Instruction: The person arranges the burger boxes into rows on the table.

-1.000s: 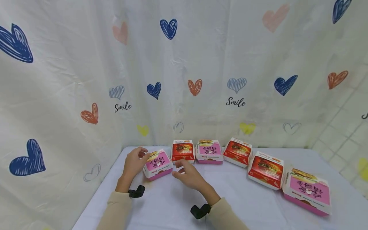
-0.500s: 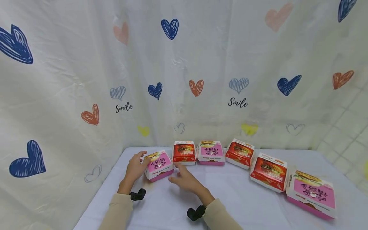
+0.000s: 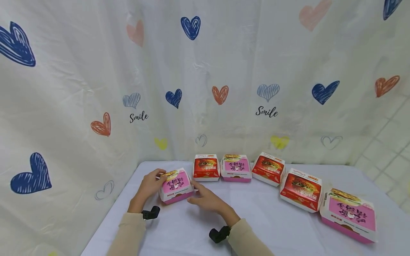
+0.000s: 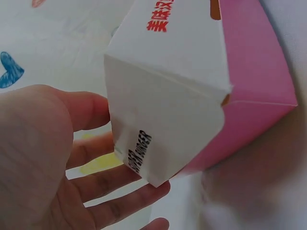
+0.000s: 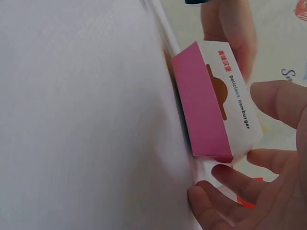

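Table [image 3: 266, 231]: it is covered with a white cloth, which has light creases at the near side.
Curtain [image 3: 237, 64]: it hangs beyond the far edge and at the left, white, printed with hearts and the word "Smile"; at the far right a grid of pale squares is seen.
Left hand [image 3: 150, 185]: it reaches from the near left to the left side of the left pink box [image 3: 175, 185]; thumb and fingers are apart, touching this side.
Right hand [image 3: 209, 202]: it reaches from the near right; its fingers are spread, the thumb well apart from them, and the index fingertip touches the right side of the same box.
Sleeves [image 3: 129, 233]: beige; a black device [image 3: 151, 212] sits at the left wrist, and a similar one at the right.
Left pink box: it is between the two hands, at the far left of the table, lid closed; whether its bottom fully meets the cloth, I cannot tell.
First red box [image 3: 206, 170]: it stands just beside, far and right, beyond the right fingertips.
Other boxes: the middle pink box [image 3: 236, 170], second red box [image 3: 268, 170], third red box [image 3: 301, 191] and right pink box [image 3: 350, 216] curve toward the near right.
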{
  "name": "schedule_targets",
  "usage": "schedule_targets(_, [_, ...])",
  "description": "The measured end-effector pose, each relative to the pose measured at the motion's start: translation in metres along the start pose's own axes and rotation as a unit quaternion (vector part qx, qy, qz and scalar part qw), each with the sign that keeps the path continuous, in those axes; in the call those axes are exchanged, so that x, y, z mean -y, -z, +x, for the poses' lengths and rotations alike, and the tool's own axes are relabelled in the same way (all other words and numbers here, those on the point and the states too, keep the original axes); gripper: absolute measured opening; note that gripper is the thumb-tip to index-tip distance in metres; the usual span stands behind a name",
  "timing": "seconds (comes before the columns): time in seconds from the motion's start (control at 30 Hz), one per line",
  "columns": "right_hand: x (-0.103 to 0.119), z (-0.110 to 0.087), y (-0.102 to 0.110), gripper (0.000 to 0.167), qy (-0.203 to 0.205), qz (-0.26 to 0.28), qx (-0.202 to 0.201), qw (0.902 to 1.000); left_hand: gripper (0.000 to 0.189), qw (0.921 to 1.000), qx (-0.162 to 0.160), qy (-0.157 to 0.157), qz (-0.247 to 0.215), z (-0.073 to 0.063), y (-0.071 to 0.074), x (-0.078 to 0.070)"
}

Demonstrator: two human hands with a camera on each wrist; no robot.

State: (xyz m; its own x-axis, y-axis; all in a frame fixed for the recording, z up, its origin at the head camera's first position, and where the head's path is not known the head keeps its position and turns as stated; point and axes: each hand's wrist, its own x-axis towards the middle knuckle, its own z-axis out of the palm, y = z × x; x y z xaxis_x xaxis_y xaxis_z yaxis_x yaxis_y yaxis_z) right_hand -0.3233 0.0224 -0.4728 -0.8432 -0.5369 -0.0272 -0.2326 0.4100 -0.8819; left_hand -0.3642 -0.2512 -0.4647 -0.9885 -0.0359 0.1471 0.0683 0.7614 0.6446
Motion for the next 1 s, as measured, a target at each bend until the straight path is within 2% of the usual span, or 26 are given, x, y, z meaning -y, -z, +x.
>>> schedule_targets(0.13, [0.0, -0.004, 0.003, 0.073, -0.007, -0.003, 0.001, 1.0, 0.036, 0.9994, 0.028, -0.017, 0.005, 0.0, 0.004, 0.003])
schedule_targets(0.4, [0.001, -0.007, 0.007, 0.058, -0.01, 0.004, 0.008, 0.9999, 0.034, 0.9956, 0.093, -0.007, 0.003, -0.009, 0.018, -0.001])
schedule_targets(0.53, [0.001, -0.008, 0.012, 0.056, -0.019, -0.008, 0.012, 0.9997, 0.033, 0.9932, 0.116, -0.01, -0.003, -0.011, 0.019, -0.006])
schedule_targets(0.73, [0.0, -0.011, 0.027, 0.058, -0.025, -0.032, 0.026, 0.9988, 0.032, 0.9892, 0.144, -0.029, -0.001, -0.012, 0.015, -0.012])
schedule_targets(1.0, [-0.003, -0.016, 0.042, 0.065, -0.028, -0.035, 0.044, 0.998, 0.034, 0.9838, 0.176, -0.034, 0.011, -0.02, 0.013, -0.024])
